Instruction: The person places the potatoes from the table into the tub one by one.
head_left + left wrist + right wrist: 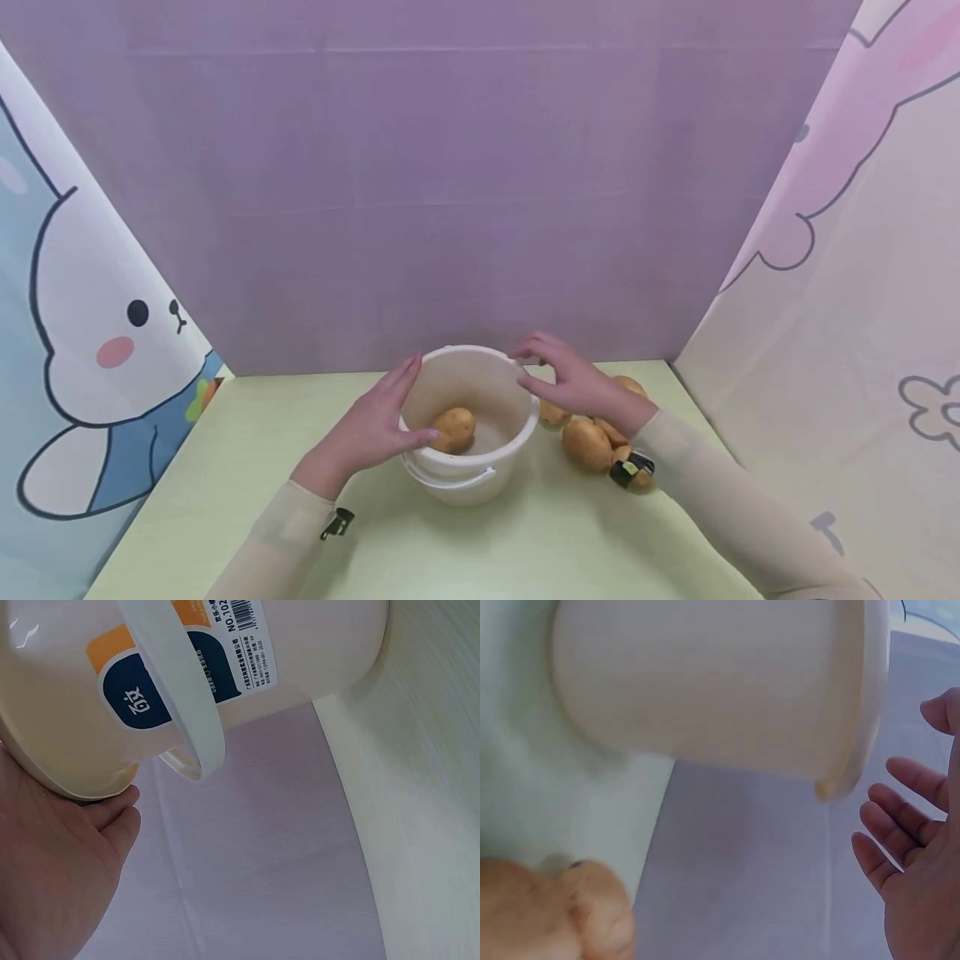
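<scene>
A white plastic bucket (468, 479) stands upright, with one potato (454, 431) inside it. Its handle (184, 690) hangs down on the near side, and a printed label (225, 649) shows on its wall. My left hand (367, 425) rests against the left of the rim, fingers extended along the outside and thumb reaching over the front edge. On the other side, my right hand (573, 375) hovers at the rim with loosely bent fingers; the right wrist view shows it apart from the bucket and holding nothing. Several potatoes (587, 446) lie under the right wrist.
The pale green table (375, 550) ends at a purple backdrop (480, 183) just behind the bucket. Printed cartoon panels line the left (82, 350) and right (847, 333). In the right wrist view, potatoes (525, 915) sit close beside the bucket's base.
</scene>
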`<action>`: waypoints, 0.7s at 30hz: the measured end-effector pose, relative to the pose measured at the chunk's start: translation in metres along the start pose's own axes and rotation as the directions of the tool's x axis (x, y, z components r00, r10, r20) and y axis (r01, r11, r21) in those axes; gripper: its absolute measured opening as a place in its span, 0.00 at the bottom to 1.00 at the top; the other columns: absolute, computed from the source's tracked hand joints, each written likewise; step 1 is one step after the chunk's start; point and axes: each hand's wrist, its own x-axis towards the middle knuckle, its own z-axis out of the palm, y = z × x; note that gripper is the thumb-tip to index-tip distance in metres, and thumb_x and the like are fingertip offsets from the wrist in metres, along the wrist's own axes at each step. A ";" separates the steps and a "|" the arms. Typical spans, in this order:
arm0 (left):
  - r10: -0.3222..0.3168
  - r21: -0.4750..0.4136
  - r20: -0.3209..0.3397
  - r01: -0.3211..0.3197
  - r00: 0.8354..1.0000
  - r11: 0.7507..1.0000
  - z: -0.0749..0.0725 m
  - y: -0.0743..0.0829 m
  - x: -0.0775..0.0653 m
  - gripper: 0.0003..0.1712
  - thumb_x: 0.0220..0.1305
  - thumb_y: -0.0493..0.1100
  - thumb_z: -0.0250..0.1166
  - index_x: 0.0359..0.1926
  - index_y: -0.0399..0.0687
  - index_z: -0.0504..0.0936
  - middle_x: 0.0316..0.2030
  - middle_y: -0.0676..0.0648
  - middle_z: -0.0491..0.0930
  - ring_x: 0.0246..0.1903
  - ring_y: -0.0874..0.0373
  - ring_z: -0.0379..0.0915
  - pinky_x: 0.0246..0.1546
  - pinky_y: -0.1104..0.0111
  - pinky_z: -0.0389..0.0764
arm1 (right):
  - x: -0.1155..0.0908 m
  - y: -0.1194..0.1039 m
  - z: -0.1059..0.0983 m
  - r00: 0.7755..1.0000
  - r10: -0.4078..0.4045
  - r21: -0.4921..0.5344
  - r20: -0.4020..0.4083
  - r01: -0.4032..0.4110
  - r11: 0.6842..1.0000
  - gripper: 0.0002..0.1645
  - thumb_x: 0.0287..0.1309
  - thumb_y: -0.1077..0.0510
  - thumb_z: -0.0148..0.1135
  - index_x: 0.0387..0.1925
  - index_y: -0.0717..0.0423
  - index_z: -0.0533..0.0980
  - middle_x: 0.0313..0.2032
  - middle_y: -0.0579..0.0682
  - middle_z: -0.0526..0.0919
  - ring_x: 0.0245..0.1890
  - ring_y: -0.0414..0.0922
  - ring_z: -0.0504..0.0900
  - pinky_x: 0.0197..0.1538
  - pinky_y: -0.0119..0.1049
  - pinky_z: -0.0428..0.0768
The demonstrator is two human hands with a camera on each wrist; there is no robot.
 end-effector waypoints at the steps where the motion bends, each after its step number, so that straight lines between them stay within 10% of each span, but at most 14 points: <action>1: 0.001 0.001 0.000 -0.001 1.000 1.000 0.000 0.000 0.000 0.74 0.62 0.77 0.73 0.89 0.38 0.49 0.88 0.39 0.50 0.85 0.37 0.50 0.79 0.38 0.62 | -0.006 0.002 -0.002 1.000 0.012 0.001 -0.010 -0.012 1.000 0.21 0.75 0.57 0.70 0.65 0.58 0.82 0.59 0.55 0.83 0.61 0.57 0.81 0.62 0.62 0.83; 21: -0.010 0.022 0.000 0.010 1.000 1.000 0.001 -0.002 0.001 0.73 0.63 0.76 0.72 0.89 0.38 0.49 0.88 0.38 0.50 0.85 0.37 0.50 0.79 0.37 0.63 | -0.101 0.039 -0.012 0.982 0.137 -0.074 -0.132 -0.148 0.986 0.19 0.71 0.59 0.74 0.60 0.51 0.83 0.57 0.46 0.83 0.59 0.46 0.80 0.60 0.53 0.83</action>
